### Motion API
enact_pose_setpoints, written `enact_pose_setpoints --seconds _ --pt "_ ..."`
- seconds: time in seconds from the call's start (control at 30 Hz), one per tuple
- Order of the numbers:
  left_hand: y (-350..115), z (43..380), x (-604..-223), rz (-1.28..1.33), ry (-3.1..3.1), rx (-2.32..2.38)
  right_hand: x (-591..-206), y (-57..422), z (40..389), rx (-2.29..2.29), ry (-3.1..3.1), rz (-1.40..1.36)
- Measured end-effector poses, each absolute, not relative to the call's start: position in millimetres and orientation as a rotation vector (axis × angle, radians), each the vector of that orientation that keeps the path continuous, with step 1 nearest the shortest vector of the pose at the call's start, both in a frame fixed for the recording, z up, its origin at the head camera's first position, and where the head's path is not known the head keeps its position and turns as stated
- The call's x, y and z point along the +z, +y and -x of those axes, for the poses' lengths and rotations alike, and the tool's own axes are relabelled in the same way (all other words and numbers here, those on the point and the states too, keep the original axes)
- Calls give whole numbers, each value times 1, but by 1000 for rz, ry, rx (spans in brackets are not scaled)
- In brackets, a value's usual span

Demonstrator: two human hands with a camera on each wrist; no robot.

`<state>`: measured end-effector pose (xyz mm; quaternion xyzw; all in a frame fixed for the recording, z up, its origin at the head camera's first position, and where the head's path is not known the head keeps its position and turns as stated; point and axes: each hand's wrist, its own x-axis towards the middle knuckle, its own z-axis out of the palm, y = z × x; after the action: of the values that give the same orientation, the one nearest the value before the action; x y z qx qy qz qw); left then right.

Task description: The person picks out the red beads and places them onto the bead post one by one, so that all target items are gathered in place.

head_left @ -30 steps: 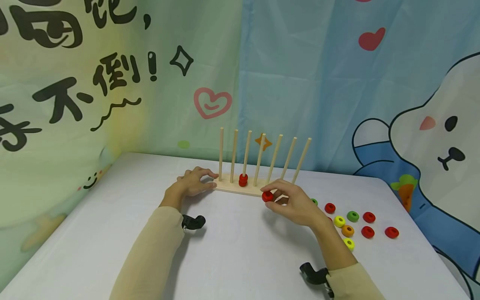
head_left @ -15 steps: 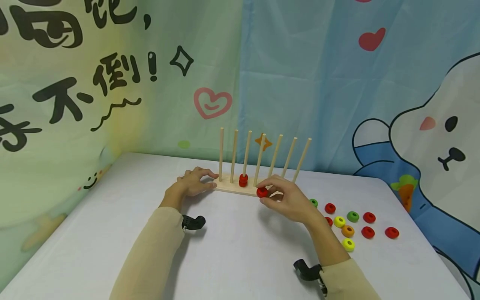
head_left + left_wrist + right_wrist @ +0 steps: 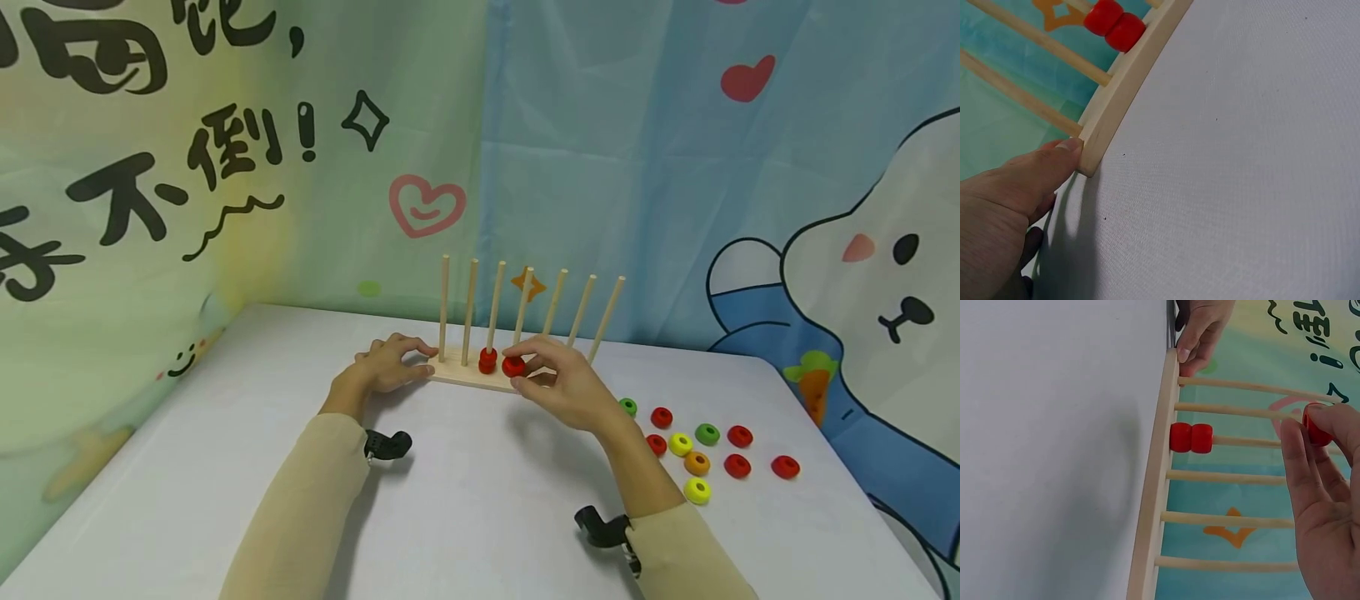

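Observation:
A wooden peg rack (image 3: pixel 472 378) with a row of upright dowels stands near the back of the table. My left hand (image 3: pixel 384 365) grips the left end of its base, with the thumb (image 3: pixel 1057 161) at the corner in the left wrist view. Two red beads (image 3: pixel 1191 437) are stacked at the foot of the third peg from the left. My right hand (image 3: pixel 567 385) pinches another red bead (image 3: pixel 1317 427) between thumb and fingers. That bead is raised beside the pegs, in front of the rack's middle, and I cannot tell whether it touches a peg.
Loose red, yellow, green and orange beads lie at the right, among them an orange bead (image 3: pixel 697 463) and a green bead (image 3: pixel 707 433). A printed cloth (image 3: pixel 600 167) hangs behind the white table (image 3: pixel 465 500).
My right hand has moved left and slightly up with the red bead, from in front of the base to beside the pegs. The left hand and the rack have stayed put.

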<state>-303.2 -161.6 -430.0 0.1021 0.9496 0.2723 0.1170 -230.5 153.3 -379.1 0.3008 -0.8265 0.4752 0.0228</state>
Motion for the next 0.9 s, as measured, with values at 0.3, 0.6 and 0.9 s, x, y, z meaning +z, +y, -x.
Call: enact_pose_setpoints --seconds 0.3,0.6,0.9 --pt "-160 304 -431 -316 2774 806 -373 145 239 1564 -2481 -912" --pt "-159 305 -433 -325 2782 794 -358 136 247 1498 -2398 -942" --pt "-164 305 -432 -327 2770 807 -345 125 256 1562 -2286 -965"
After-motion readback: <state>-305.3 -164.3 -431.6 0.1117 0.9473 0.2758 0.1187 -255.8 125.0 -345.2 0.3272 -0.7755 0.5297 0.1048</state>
